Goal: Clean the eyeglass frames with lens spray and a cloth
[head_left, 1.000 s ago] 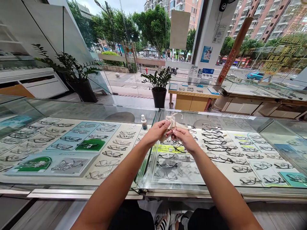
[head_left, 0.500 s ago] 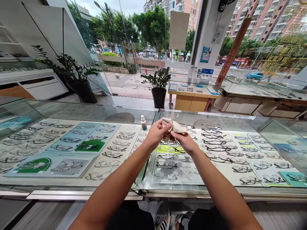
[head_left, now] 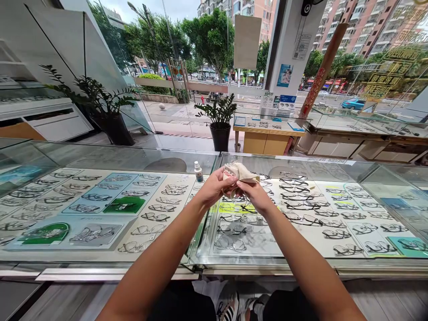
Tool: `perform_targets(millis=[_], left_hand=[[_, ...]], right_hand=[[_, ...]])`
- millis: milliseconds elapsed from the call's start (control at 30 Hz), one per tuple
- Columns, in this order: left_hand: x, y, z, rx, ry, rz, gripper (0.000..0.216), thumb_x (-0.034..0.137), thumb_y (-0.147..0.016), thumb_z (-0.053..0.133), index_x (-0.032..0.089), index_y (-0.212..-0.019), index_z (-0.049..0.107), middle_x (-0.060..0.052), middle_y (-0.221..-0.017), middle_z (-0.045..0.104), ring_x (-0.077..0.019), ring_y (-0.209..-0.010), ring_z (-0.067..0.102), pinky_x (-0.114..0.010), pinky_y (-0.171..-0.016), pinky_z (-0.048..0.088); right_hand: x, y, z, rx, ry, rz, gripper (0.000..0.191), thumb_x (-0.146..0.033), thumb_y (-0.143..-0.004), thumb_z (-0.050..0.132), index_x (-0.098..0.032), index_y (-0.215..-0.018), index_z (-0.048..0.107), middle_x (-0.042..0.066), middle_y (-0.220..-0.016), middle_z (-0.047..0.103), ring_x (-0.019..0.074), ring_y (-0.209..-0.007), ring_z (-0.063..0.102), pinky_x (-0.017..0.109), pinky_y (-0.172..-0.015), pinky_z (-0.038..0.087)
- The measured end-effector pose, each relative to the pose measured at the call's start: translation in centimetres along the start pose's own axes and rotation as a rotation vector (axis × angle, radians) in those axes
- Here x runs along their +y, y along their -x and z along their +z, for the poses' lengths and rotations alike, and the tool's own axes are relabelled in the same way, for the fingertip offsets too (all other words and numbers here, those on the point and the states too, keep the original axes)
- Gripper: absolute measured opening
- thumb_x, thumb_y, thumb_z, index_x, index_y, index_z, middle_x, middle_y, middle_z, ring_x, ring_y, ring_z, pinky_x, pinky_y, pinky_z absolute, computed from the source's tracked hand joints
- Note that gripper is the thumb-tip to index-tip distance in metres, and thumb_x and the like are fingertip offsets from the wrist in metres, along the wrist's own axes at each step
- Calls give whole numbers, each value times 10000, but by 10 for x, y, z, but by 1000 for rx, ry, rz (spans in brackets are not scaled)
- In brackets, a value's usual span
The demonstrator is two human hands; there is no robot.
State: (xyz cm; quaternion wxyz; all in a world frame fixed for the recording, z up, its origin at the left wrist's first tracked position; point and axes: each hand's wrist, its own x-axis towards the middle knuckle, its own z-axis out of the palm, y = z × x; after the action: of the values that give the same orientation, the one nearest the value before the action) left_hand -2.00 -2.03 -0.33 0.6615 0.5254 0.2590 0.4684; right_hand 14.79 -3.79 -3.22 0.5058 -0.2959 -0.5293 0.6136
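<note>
Over the glass counter, my left hand [head_left: 216,182] and my right hand [head_left: 253,192] are close together, both closed on a bunched cream cloth [head_left: 245,173] with reddish print. My left thumb presses the cloth from the left, and my right thumb and fingers pinch its lower right part. Thin curved lines at my fingers look like a pair of eyeglasses, mostly hidden by the cloth and hands. A small white spray bottle [head_left: 198,172] with a dark label stands upright on the counter, just left of my left hand.
Glass display cases [head_left: 207,249] hold many rows of eyeglasses under their tops, some on green [head_left: 124,204] and blue cards. Beyond the counter stand a potted plant [head_left: 220,133], a wooden display table [head_left: 264,141] and large windows facing a street.
The cloth has shifted slightly and its folds lie differently between my fingers. Both hands keep their hold. The whole view has moved a little.
</note>
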Motion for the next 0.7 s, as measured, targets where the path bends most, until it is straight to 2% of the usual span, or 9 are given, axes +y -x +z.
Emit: perform_targets(millis=[100,233,300,467,600,700], left_hand=[[1,0,1,31,-8,27,531,428,-697,969,162,-992,616,44,-625,621,-65,-449,497,-185,-423,368],[-4,-1,6,85,3,88,535,518,-709,948,179,-927,596,65,-551,574,-63,-390,445,-188,-378,343],[-7,-2,8,81,-10,100,510,589,-768,886,187,-890,598,71,-498,529,-69,-363,417,-200,-369,353],[-11,-3,2,46,-34,71,522,700,-917,677,209,-795,551,70,-415,452,-92,-324,400,-209,-362,339],[-9,-4,-5,-50,9,-11,536,700,-925,666,191,-801,553,31,-492,533,-93,-390,454,-217,-420,376],[-5,-3,-8,-103,43,-14,477,606,-895,765,176,-830,569,27,-558,560,-87,-467,492,-239,-519,460]], right_hand=[[0,0,1,-23,13,-19,407,-579,-763,866,-211,-927,807,37,-778,738,188,-721,596,332,-689,475],[-2,1,3,-30,71,-34,369,-552,-759,882,-208,-871,809,34,-777,735,180,-704,581,337,-698,481],[-1,2,3,-42,106,-26,363,-547,-780,871,-201,-874,815,42,-802,747,185,-720,591,348,-734,493],[1,4,2,-138,159,-25,367,-555,-895,771,-196,-931,842,66,-896,779,184,-784,608,346,-792,493],[0,3,1,-105,115,-38,385,-575,-888,763,-202,-938,843,71,-887,786,200,-812,624,344,-760,500],[1,1,-2,-67,79,-45,398,-589,-871,770,-200,-930,833,75,-890,788,200,-807,627,345,-754,509]])
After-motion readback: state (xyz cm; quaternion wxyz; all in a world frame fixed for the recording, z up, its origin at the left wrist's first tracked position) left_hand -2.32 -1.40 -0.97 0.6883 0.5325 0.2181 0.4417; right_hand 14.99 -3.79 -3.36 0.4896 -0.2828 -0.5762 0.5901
